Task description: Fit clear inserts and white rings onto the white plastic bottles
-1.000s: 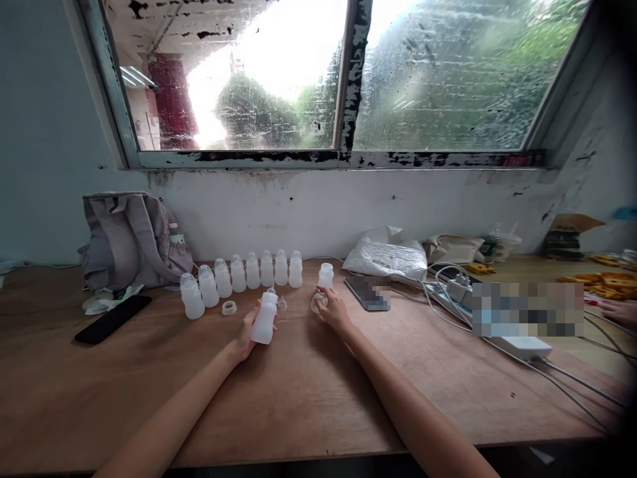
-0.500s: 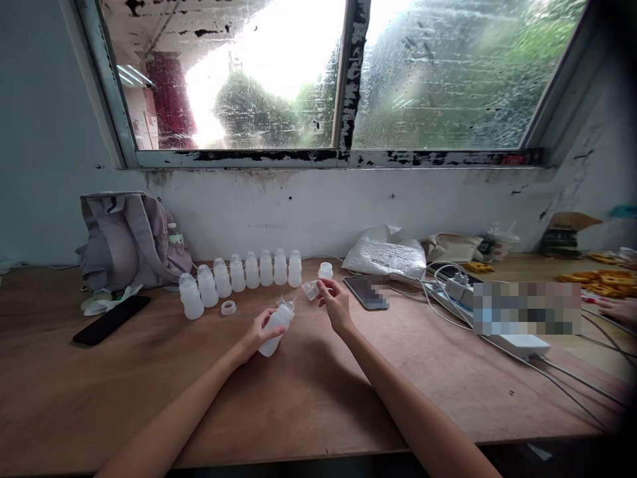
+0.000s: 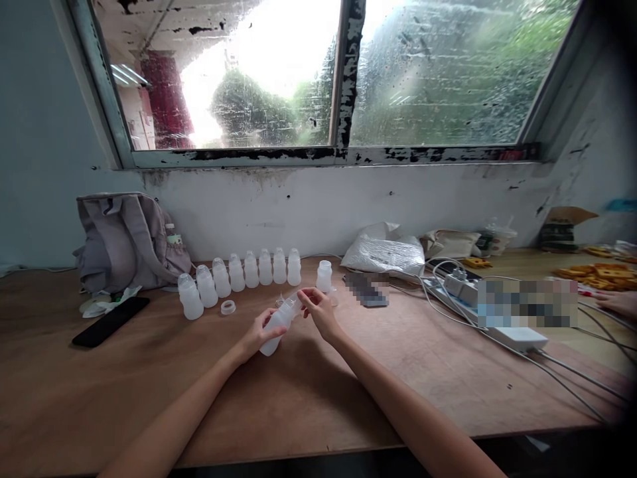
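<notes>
My left hand [image 3: 262, 333] is wrapped round a frosted white baby bottle [image 3: 273, 337], tilted with its top to the upper right. At that top, the fingers of my right hand [image 3: 318, 311] pinch a clear cap [image 3: 295, 303], partly hidden by the fingertips. A small clear piece [image 3: 279, 300] shows just behind the bottle's neck; its kind is unclear. Behind my right hand stands an uncapped bottle [image 3: 324, 276], with another clear piece [image 3: 333, 297] beside it. A white ring [image 3: 227, 307] lies to the left, in front of a row of several capped bottles [image 3: 237, 273].
On the left are a grey backpack [image 3: 129, 236] and a black phone [image 3: 112, 322]. A silvery plastic bag [image 3: 385, 251] and a partly blurred phone [image 3: 368, 292] lie right of centre. Farther right are a white power strip [image 3: 517, 337], cables, yellow parts [image 3: 597, 273] and another person's hand [image 3: 617, 303].
My right hand has moved left and slightly down, bringing the clear cap to the bottle's top. My left hand keeps its hold on the bottle. The view has shifted slightly.
</notes>
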Motion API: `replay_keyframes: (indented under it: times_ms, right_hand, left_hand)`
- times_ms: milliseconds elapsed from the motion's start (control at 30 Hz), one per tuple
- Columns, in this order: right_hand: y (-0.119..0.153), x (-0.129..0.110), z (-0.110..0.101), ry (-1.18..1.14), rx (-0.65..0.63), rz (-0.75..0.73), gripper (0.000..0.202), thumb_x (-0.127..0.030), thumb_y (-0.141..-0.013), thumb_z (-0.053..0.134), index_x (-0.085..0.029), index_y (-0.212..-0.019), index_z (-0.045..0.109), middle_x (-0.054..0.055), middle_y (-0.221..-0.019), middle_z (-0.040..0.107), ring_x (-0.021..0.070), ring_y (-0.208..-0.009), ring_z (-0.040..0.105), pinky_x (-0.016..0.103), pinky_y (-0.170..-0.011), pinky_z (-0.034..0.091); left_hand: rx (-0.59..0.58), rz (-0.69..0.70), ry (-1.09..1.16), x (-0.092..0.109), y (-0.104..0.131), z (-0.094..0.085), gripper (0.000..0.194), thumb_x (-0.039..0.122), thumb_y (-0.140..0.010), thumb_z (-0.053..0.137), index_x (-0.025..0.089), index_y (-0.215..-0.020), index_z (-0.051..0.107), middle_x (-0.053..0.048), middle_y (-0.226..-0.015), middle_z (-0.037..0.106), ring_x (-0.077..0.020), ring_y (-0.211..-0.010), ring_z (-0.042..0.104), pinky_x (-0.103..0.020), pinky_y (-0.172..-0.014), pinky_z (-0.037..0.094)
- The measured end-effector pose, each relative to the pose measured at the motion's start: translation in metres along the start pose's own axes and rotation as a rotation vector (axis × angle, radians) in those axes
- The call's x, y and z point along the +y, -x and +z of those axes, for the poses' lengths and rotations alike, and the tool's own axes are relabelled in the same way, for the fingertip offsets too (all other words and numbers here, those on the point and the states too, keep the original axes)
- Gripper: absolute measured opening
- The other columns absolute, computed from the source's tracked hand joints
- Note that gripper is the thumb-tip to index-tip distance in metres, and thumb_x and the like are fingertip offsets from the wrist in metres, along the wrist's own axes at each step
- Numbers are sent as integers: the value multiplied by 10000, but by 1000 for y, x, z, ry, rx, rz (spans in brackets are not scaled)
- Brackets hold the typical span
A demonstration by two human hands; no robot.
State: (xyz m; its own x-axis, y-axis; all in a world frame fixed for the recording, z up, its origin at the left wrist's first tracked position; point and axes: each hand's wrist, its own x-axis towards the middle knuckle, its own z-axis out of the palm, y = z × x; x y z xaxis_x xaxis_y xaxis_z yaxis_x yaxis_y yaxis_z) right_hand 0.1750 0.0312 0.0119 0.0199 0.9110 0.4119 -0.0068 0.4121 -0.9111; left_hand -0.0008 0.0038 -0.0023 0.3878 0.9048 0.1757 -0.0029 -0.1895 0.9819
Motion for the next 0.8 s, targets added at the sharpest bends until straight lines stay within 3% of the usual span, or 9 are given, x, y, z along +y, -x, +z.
replay_keyframes:
  times_ms: [267,467,600,800]
  right_hand:
    - [2,-1,3,-35,0,39,354,-501,-674,575,-153,-733,540,2,-658,521,97,-522,486,196,-386,394]
    - [6,0,6,-19,-12,-1,326,-505,-717,520,-184,-751,481,-19,-640,491,112,-554,490,207,-433,412]
    - [11,2,7,111,-37,-72,304,-486,-758,471,-188,-774,531,-12,-653,528,126,-600,495,228,-531,411]
    - [18,-1,9,227,-36,-138,313,-459,-792,432,-180,-808,573,10,-697,557,134,-619,486,227,-558,391]
  left_hand:
    - [45,71,-164,-1,0,1,410,364,-635,659,164,-971,538,-42,-827,570,-181,-755,515,-262,-648,401]
    - [30,87,-145,0,2,6,405,370,-634,653,174,-967,534,-28,-804,578,-164,-707,513,-249,-629,386]
    - [30,103,-197,1,4,7,373,362,-636,653,173,-934,529,-15,-735,574,-154,-646,510,-238,-584,372]
    - [26,121,-261,4,8,9,307,362,-668,624,174,-879,503,-6,-712,566,-152,-633,510,-235,-573,367]
